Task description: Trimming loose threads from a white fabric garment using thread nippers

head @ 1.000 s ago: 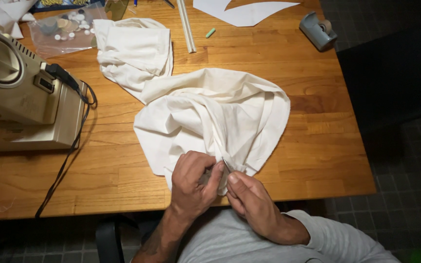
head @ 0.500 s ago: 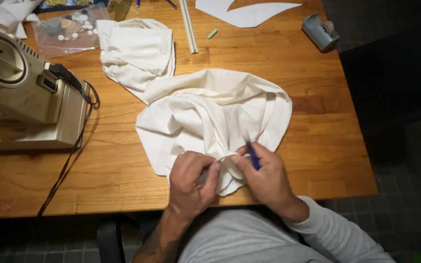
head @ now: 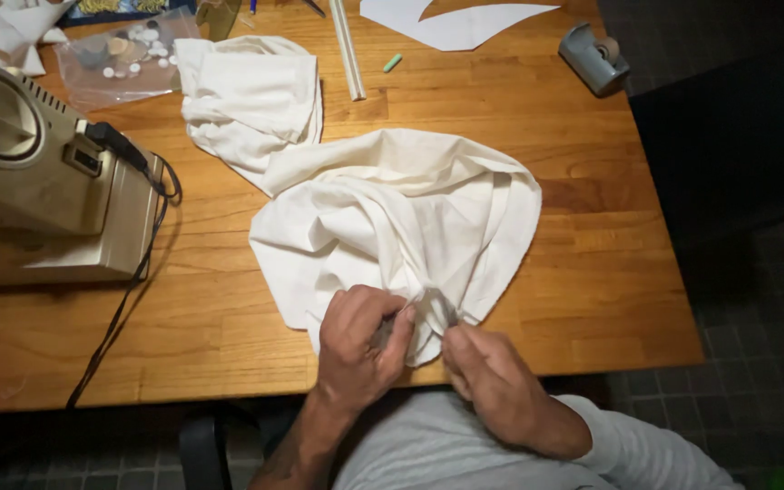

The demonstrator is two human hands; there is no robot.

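Observation:
A crumpled cream-white cloth [head: 392, 209] lies on the wooden table [head: 592, 272], trailing to a folded part at the back left. My left hand [head: 360, 345] pinches the cloth's near edge at the table front. My right hand [head: 492, 381] sits just to its right, fingers closed on a small slim tool [head: 447, 314] whose tip touches the same bunched edge. Most of the tool is hidden in my fist.
A beige sewing machine [head: 38, 181] stands at the left with a black cable [head: 129, 299] running off the front edge. At the back are a clear bag of buttons [head: 124, 59], a white stick [head: 347, 50], green chalk [head: 393, 63], cut paper [head: 460, 18] and a grey tape dispenser [head: 594, 59].
Half a second ago my right hand was raised over the cloth with a blue-handled tool showing. It has since dropped back to the near edge beside my left hand.

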